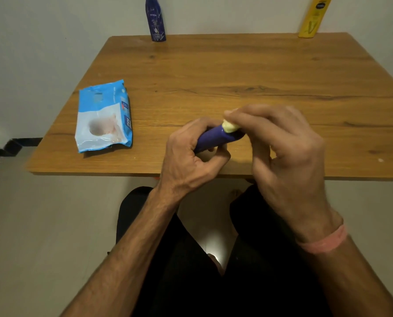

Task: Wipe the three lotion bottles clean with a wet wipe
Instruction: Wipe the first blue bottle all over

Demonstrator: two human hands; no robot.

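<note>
Lower centre: left hand (191,154) is gripping a purple bottle (213,137), fingers curled round it. Right hand (282,147) is pinching a wadded wet wipe (230,126) against its end. Left: wipes pack (103,116) lying on the table (236,72). Upper edge: blue bottle (155,19) and yellow bottle (313,17) are standing upright.

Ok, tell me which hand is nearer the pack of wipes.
Left. The left hand grips the purple bottle just right of the wipes pack; the right hand is farther right, pressing a wipe on the bottle.
</note>
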